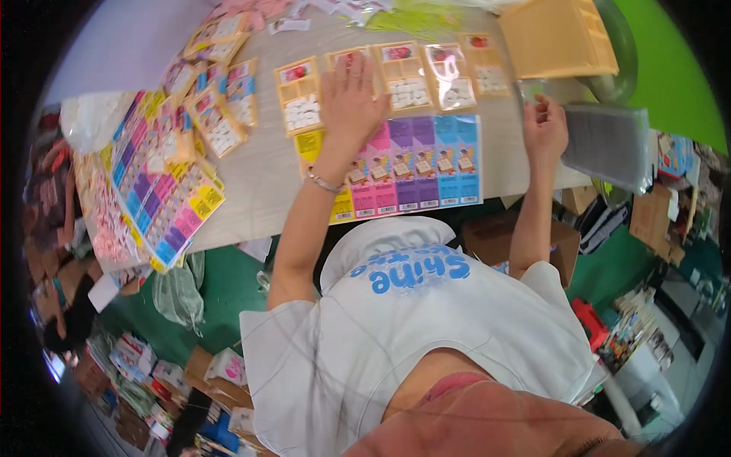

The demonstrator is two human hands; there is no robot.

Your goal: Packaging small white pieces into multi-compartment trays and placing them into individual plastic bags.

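Yellow compartment trays with a strawberry-pictured card and white pieces stand in a row on the table: a tray [299,97] at the left, another tray [404,80] further right, and more beyond it. My left hand [354,95] lies flat with fingers stretched over the second tray, hiding much of it. My right hand [545,128] is closed, its fingertips on a small clear plastic bag [531,90] that is only partly visible. A glossy clear film covers one tray [451,78]. In front lies a sheet of colourful printed cards [415,164] in yellow, pink, purple and blue.
A stack of clear plastic bags [608,145] lies at the table's right edge. Behind it stands a pile of empty yellow trays [560,38]. Filled trays [215,122] and more printed sheets [164,186] are heaped at the left. Pink and green packets [403,19] lie at the back.
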